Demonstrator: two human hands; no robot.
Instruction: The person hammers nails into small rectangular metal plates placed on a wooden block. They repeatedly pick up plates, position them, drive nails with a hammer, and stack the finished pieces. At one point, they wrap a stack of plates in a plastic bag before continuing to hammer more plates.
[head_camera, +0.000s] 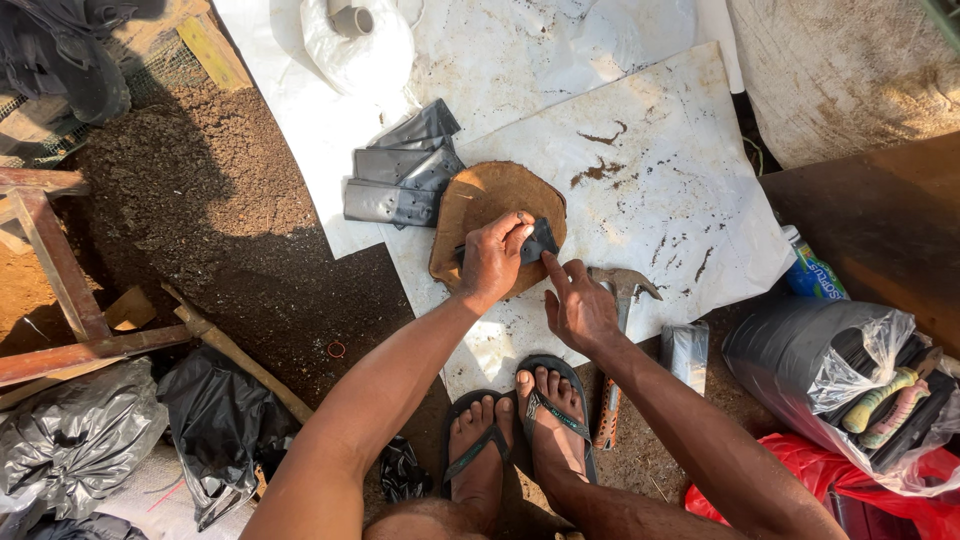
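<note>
Left hand (492, 262) fingers clamped on one dark piece (539, 240), right hand (580, 305) fingers apart, one hammer (618, 318)

We see the round brown leather piece (482, 205) on the white board (660, 170), folded dark grey plastic sheets (400, 170) just left, steel claw hammer (618, 300) right.

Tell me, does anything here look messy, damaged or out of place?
Mostly dirt. The white board carries brown smears and specks, and loose soil lies beside it. The left hand presses a small dark piece on a brown rounded slab; the right hand touches it. A hammer lies alongside.
</note>
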